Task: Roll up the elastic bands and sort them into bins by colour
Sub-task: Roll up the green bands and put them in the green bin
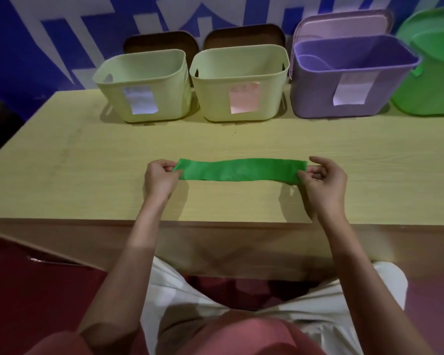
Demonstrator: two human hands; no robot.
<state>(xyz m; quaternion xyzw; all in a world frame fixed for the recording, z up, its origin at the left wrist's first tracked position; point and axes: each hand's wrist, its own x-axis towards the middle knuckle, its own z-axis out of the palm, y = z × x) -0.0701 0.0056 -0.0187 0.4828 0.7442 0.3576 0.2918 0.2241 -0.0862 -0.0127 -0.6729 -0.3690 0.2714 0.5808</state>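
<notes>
Left hand (159, 179) pinches the left end of the green elastic band (241, 169); right hand (323, 180) pinches the right end, thumb and fingers closed on the edge, remaining fingers loosely curled. Each grip is on the band alone. Band lies flat, stretched out lengthwise on the bench (87, 170), near its front edge, well apart from the bins. No rolling begun, judging by the flat, full-length band; rolling and binning are left. Bins along the back: left cream bin (144, 108), middle cream bin (241, 103), purple bin (318, 98), green bin (426, 98), the likely destination. Green bin cut off by the frame edge. Labels on bin fronts unreadable. Bin floors mostly hidden; contents cannot be judged. No other bands visible.
</notes>
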